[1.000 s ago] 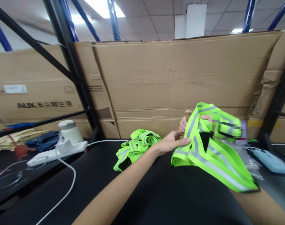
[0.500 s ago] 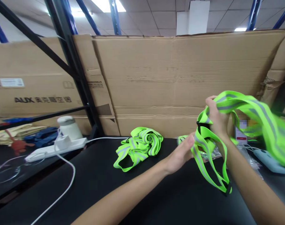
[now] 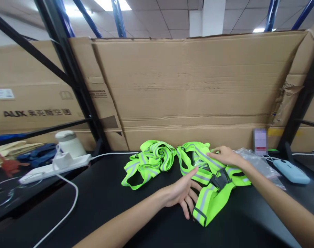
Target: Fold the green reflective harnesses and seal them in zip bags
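A neon-green reflective strap vest with grey stripes and a black buckle lies loosely spread on the black table. My left hand is at its near left edge, fingers apart and holding nothing; whether the fingertips touch the strap I cannot tell. Over the far part of the straps is my right hand, its fingers stretched out to the left and not wrapped around anything. Directly left of this vest sits a second bundle of green reflective straps, loosely coiled. A clear plastic packet shows partly beneath the straps.
Behind the table stands a cardboard wall. To the right are crumpled clear plastic bags, a light-blue device and a propped card. At left, a white power strip trails a cable past a white jar.
The vest, held up in my right hand before, now rests on the table. My right hand has loosened its grip, and my left hand has moved down and left. The view has shifted slightly right.
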